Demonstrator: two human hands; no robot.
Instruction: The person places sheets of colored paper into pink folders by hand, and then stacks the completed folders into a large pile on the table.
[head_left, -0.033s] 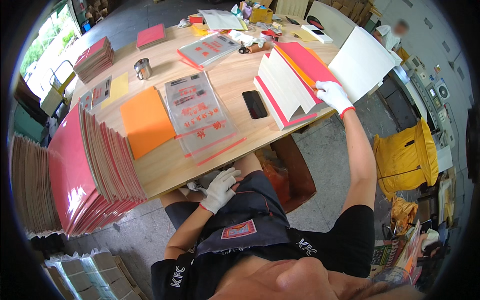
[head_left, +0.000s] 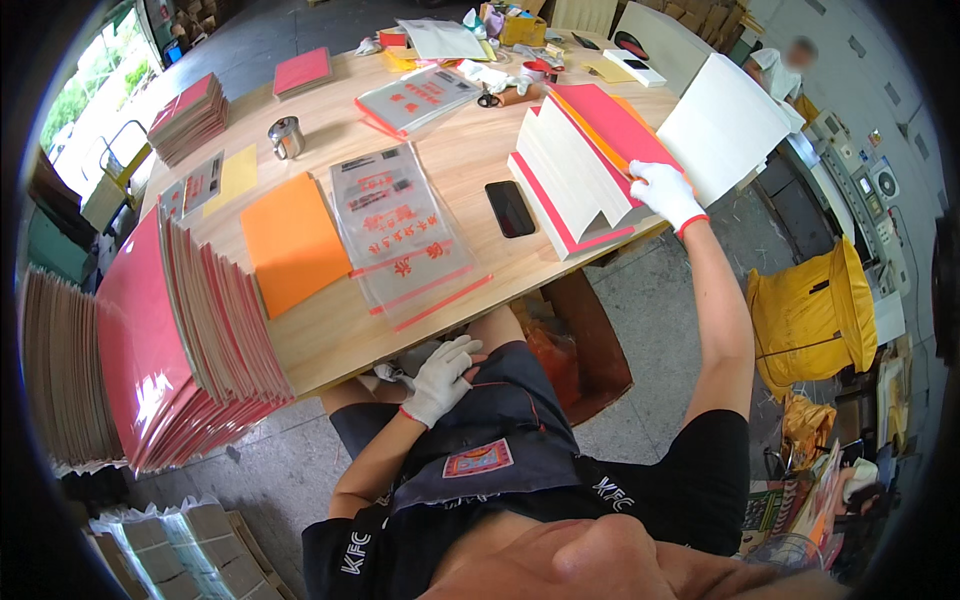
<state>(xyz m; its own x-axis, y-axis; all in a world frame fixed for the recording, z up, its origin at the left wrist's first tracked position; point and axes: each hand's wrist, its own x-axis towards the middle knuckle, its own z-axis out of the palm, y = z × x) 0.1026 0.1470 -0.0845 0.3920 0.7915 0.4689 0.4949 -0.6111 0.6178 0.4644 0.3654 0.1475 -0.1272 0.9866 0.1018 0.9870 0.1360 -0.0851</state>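
My right hand (head_left: pixel 664 192), in a white glove with a red cuff, is closed at the near corner of the red and orange sheets (head_left: pixel 615 125) on top of a tall paper stack (head_left: pixel 565 165). Its fingertips are partly hidden against the edge. My left hand (head_left: pixel 440 380), gloved with some fingertips bare, lies on my thigh below the table edge, fingers stretched out and holding nothing. Left of the stack are a black phone (head_left: pixel 510 209) and clear plastic sleeves (head_left: pixel 400 225) with red print. An orange sheet (head_left: pixel 292 243) lies beside the sleeves.
Large piles of pink-covered folders (head_left: pixel 150 340) stand at the left, overhanging the table edge. A metal cup (head_left: pixel 286 138) and smaller folder stacks (head_left: pixel 188 118) sit farther back. White sheets (head_left: pixel 722 130) stand right of the paper stack. A yellow bag (head_left: pixel 810 315) and another person (head_left: pixel 780 75) are at right.
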